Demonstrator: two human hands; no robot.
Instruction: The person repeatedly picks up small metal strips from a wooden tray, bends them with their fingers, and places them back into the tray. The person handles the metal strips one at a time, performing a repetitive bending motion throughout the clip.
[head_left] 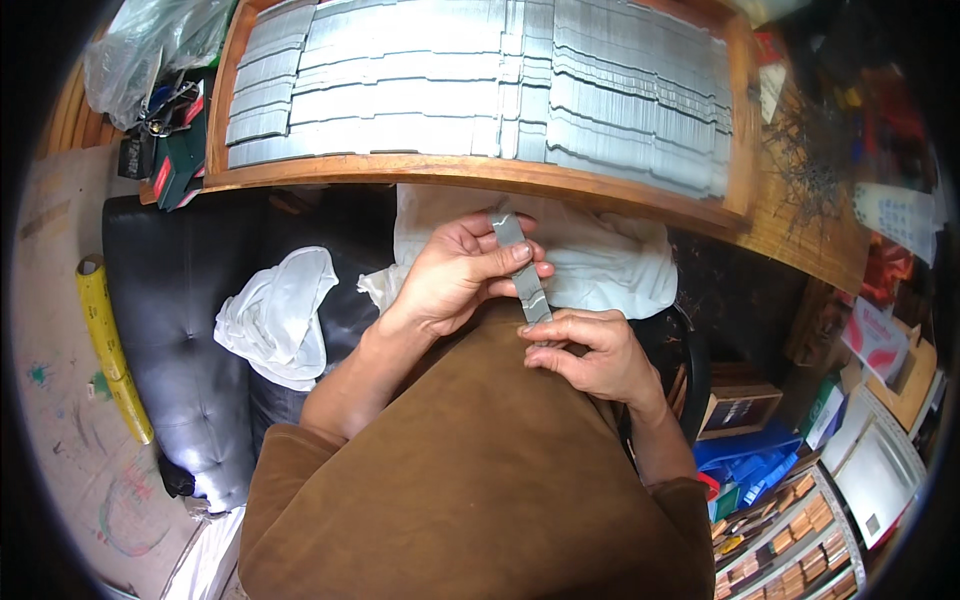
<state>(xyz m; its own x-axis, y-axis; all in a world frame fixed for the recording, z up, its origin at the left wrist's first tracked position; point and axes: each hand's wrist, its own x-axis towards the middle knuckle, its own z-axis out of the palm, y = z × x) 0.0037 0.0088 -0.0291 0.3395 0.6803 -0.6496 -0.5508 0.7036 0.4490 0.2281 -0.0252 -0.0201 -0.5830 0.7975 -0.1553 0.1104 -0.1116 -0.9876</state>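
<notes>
A narrow, flat grey strip (530,284), metallic in look, slants between my two hands in front of my chest. My left hand (452,268) grips its upper part, thumb on the face and fingers behind. At the lower end, the thumb and fingers of my right hand (597,350) pinch the strip. Lighter lines cross its face near both ends. Just beyond my hands stands a wooden tray (480,172), filled with rows of tightly packed grey strips (400,95). A pale cloth (620,262) hangs below the tray, behind the held strip.
To the left are a black padded seat (165,300), a crumpled white cloth (280,320) and a yellow roll (112,350). Thin dark pieces (810,160) lie scattered on the wooden tabletop right of the tray. Boxes and a rack of wooden blocks (800,540) stand at the lower right.
</notes>
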